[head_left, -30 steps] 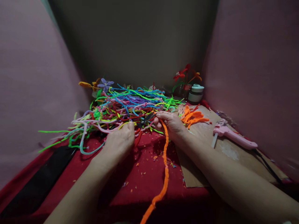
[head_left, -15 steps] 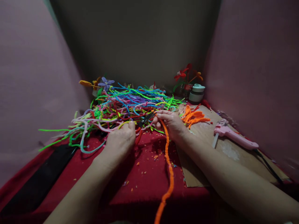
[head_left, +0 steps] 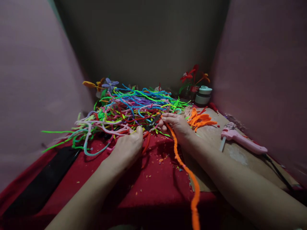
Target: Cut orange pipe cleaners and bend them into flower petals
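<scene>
My left hand [head_left: 129,142] is closed around the red handles of a pair of pliers [head_left: 154,123], whose dark jaws point up and to the right. Between the fingertips of my right hand [head_left: 177,126] is the upper end of a long orange pipe cleaner [head_left: 177,152]. The jaws meet that end right at the fingertips; whether they bite into it is too small to tell. From there the orange strand hangs down past the table's front edge. Behind both hands lies a tangled heap of coloured pipe cleaners [head_left: 141,102].
Cut orange pieces [head_left: 201,119] lie on a cardboard sheet [head_left: 206,159] with a pink glue gun [head_left: 244,140]. A black flat strip [head_left: 43,182] lies at left on the red cloth [head_left: 153,188], among scraps. A lidded jar [head_left: 203,95] and pipe-cleaner flowers [head_left: 109,84] stand behind.
The lower part of the orange pipe cleaner has swung to the right. My left hand and the pliers have shifted slightly right, and the jaws are closer to my right fingertips.
</scene>
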Available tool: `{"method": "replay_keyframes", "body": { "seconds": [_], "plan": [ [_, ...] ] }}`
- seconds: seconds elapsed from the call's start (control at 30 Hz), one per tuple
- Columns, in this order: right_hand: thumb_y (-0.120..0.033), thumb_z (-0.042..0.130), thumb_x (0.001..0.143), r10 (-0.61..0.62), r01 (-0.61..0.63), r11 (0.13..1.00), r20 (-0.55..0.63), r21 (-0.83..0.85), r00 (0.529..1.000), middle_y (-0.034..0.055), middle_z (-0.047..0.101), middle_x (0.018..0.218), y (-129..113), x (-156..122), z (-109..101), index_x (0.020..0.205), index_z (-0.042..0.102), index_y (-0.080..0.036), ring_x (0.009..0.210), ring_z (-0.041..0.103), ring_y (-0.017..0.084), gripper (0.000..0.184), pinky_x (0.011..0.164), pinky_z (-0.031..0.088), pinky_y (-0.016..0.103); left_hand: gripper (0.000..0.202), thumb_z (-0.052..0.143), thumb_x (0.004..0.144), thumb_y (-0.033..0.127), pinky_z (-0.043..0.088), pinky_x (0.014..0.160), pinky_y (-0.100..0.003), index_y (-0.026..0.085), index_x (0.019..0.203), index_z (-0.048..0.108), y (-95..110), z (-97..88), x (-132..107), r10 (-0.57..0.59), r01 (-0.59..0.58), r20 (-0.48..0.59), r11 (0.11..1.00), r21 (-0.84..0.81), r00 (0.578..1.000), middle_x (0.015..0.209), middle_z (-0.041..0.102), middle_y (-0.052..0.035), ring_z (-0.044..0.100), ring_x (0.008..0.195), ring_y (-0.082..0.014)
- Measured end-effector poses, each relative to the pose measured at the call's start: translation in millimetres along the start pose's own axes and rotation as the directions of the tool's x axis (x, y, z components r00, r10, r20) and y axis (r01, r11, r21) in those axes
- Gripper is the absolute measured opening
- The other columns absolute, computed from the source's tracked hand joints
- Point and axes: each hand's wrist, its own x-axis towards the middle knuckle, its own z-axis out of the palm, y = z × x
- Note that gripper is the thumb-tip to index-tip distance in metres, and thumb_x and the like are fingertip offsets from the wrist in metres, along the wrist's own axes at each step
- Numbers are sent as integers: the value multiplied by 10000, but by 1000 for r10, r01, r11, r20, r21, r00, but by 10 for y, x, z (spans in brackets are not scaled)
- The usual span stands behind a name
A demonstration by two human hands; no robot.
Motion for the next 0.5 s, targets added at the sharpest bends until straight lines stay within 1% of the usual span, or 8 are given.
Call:
{"method": "replay_keyframes", "body": {
  "seconds": [0.07, 0.1, 0.2, 0.3, 0.37, 0.43, 0.5],
  "plan": [
    [-106, 585, 613, 10, -10, 1000, -8, 5, 1000, 9, 618, 509, -12, 3, 1, 721, 521, -139, 361, 477, 86, 129, 413, 401, 222, 219, 271, 881, 264, 460, 571, -341, 152, 975, 434, 25, 6, 15, -11, 13, 35, 997, -73, 999, 773, 646, -156, 663, 706, -293],
    [-102, 580, 613, 14, -14, 1000, -9, 8, 1000, 8, 617, 505, -17, 3, 2, 717, 519, -142, 358, 476, 86, 127, 418, 406, 225, 213, 271, 882, 271, 462, 573, -348, 155, 966, 429, 36, 7, 21, -8, 12, 46, 996, -92, 999, 773, 647, -158, 665, 714, -300],
    [-103, 568, 612, 20, -20, 1000, -20, -15, 1000, 10, 618, 499, -22, -11, 13, 710, 517, -145, 350, 473, 89, 118, 399, 392, 218, 204, 246, 872, 196, 469, 581, -363, 149, 970, 419, 58, 1, 21, 9, -5, 57, 997, -77, 998, 764, 649, -160, 670, 734, -313],
    [-110, 567, 605, -11, 7, 997, -38, -80, 999, 18, 624, 498, -10, -39, 34, 696, 520, -142, 348, 473, 91, 107, 372, 364, 204, 229, 231, 848, 120, 471, 588, -359, 140, 977, 419, 65, 5, 4, 10, -9, 45, 1000, -26, 999, 803, 651, -165, 674, 743, -305],
    [-109, 568, 600, -31, 27, 994, -41, -109, 999, 20, 625, 495, 8, -55, 50, 687, 527, -139, 346, 470, 87, 100, 365, 352, 196, 229, 236, 841, 108, 469, 586, -356, 139, 971, 421, 66, 18, -2, 3, -2, 39, 1000, -21, 999, 791, 650, -162, 672, 729, -302],
    [-106, 571, 598, -31, 27, 992, -26, -120, 999, 16, 621, 486, 29, -69, 66, 683, 539, -135, 341, 463, 81, 96, 356, 341, 188, 196, 255, 853, 148, 462, 578, -363, 142, 957, 422, 61, 25, 9, -11, 13, 28, 997, -77, 1000, 751, 644, -154, 665, 694, -304],
    [-113, 580, 606, -16, 18, 994, 17, -106, 1000, 14, 618, 482, 46, -84, 84, 689, 553, -129, 337, 458, 77, 89, 352, 343, 186, 148, 307, 858, 210, 452, 576, -363, 147, 926, 422, 50, 15, 37, -42, 38, -15, 976, -215, 999, 732, 633, -145, 651, 675, -298]
  ]
}}
